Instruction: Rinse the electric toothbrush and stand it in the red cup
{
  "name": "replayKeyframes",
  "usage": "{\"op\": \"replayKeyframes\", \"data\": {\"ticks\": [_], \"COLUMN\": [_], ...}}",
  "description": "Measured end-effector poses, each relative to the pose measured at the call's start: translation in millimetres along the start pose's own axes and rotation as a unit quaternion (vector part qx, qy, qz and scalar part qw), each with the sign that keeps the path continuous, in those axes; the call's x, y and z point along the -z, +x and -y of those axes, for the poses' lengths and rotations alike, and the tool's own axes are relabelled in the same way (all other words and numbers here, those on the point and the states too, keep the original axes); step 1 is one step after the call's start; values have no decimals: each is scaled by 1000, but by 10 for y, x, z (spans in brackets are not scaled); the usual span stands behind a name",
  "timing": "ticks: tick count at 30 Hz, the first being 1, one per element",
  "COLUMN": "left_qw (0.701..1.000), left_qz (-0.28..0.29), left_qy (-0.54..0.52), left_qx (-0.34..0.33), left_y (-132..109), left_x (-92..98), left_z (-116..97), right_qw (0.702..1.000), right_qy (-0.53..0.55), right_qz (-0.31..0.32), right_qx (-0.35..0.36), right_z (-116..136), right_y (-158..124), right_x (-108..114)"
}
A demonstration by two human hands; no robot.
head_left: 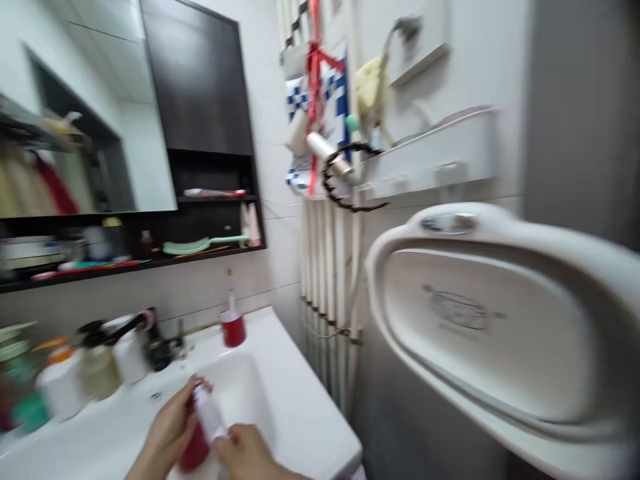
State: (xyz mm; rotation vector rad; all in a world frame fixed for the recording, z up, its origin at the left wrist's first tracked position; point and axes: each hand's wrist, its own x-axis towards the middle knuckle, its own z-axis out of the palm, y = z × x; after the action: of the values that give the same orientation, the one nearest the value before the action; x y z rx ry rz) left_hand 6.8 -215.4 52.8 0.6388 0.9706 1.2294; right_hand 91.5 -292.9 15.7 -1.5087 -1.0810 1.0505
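Observation:
Over the sink basin, both my hands meet at a slim white-and-lilac tube [209, 413], slanted and blurred. My left hand [173, 417] is closed, its fingertips at the tube's upper end. My right hand [247, 450] grips the lower end with curled fingers. Just below the tube and beside my left palm shows a red cup-like thing [194, 450]; whether a hand supports it I cannot tell. A second red cup [233, 330], with a white slender item standing in it, is on the sink's back corner.
Several pump bottles [63, 380] line the left of the white sink [295, 393], near a black faucet [159, 350]. Above is a dark mirror cabinet [207, 80] with a green comb [187, 247]. White pipes [325, 253] and a white-lidded appliance [485, 327] stand at right.

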Motion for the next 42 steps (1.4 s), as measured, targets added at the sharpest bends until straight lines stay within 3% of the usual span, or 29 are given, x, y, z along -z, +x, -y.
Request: {"op": "replayKeyframes", "data": {"ticks": [6, 9, 16, 27, 33, 42], "left_qw": [997, 996, 992, 989, 991, 989], "left_qz": [23, 30, 49, 76, 40, 63], "left_qy": [-69, -86, -116, -118, -114, -114], "left_qx": [-23, -25, -25, -42, -52, -63], "left_y": [205, 302, 403, 484, 559, 561], "left_x": [239, 369, 525, 559, 672, 694], "left_z": [-10, -1, 20, 81, 189, 138], "right_qw": [986, 982, 978, 977, 971, 958], "right_qy": [16, 34, 43, -11, -50, 18], "right_qz": [166, 174, 203, 204, 218, 284], "right_qx": [33, 59, 34, 60, 80, 40], "right_z": [-15, -104, -285, -329, -475, -417], "right_y": [171, 263, 425, 523, 688, 661], "right_x": [-167, -274, -463, -462, -433, -464]}}
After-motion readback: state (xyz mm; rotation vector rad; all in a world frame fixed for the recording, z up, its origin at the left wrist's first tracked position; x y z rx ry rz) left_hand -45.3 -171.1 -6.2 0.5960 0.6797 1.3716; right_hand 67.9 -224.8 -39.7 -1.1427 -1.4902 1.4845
